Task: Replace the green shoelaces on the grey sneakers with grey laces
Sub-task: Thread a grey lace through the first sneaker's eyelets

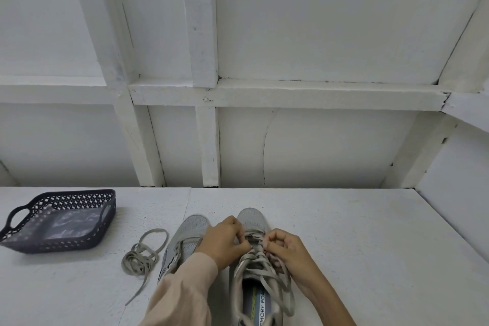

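Note:
Two grey sneakers stand side by side on the white table, toes pointing away from me. The right sneaker (251, 218) carries a grey lace (258, 262) threaded through its eyelets, loose ends trailing over the opening. My left hand (225, 239) and my right hand (285, 249) both pinch this lace near the lower eyelets, fingers curled. The left sneaker (189, 233) has no lace in its visible eyelets and is partly hidden by my left sleeve. A loose grey lace (144, 257) lies coiled on the table to its left. No green lace is in view.
A dark perforated basket (87, 243) with handles stands at the left, holding a clear plastic bag. A white framed wall rises behind the table's (370, 246) far edge. Bare table surface stretches to the right of the shoes.

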Action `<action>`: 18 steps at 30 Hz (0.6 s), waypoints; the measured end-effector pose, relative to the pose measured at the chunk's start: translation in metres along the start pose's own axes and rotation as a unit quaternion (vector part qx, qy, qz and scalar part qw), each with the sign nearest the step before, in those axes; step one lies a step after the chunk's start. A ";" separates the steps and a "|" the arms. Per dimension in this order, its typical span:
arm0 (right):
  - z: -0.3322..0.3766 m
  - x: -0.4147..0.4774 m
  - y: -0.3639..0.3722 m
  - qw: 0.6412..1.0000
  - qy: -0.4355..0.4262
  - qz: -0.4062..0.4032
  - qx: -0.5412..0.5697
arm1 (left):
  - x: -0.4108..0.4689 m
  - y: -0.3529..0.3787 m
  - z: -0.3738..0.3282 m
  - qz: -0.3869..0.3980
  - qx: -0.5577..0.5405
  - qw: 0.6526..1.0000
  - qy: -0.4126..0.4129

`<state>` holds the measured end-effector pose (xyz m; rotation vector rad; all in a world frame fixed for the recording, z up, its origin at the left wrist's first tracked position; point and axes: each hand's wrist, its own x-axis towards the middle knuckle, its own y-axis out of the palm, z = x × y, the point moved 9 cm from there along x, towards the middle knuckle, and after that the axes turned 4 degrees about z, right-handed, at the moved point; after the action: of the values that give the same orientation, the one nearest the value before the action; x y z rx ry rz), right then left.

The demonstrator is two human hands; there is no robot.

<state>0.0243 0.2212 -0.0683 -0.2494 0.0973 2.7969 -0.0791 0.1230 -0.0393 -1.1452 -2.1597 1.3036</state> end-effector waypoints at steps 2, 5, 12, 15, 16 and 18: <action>-0.005 -0.001 0.001 0.998 0.004 0.003 0.059 | -0.002 0.002 0.006 0.003 -0.009 1.000 -0.013; -0.014 -0.001 0.002 0.993 0.013 -0.008 0.117 | -0.006 0.002 0.010 0.018 -0.035 0.999 -0.016; -0.009 0.001 -0.005 0.997 0.060 -0.002 0.045 | -0.008 0.002 0.012 0.010 -0.093 0.994 -0.051; 0.007 0.005 -0.009 0.996 0.047 -0.014 -0.075 | -0.007 -0.004 0.010 -0.028 -0.048 0.997 -0.052; 0.012 0.008 -0.009 0.990 0.038 -0.021 -0.132 | -0.007 -0.005 0.008 -0.036 -0.034 0.998 -0.048; 0.022 0.012 -0.005 0.965 0.021 -0.038 -0.260 | -0.006 -0.006 0.006 -0.044 -0.022 0.998 -0.044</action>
<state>0.0110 0.2321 -0.0488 -0.4225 -0.6290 2.6888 -0.0825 0.1136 -0.0362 -1.0141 -2.2851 1.2965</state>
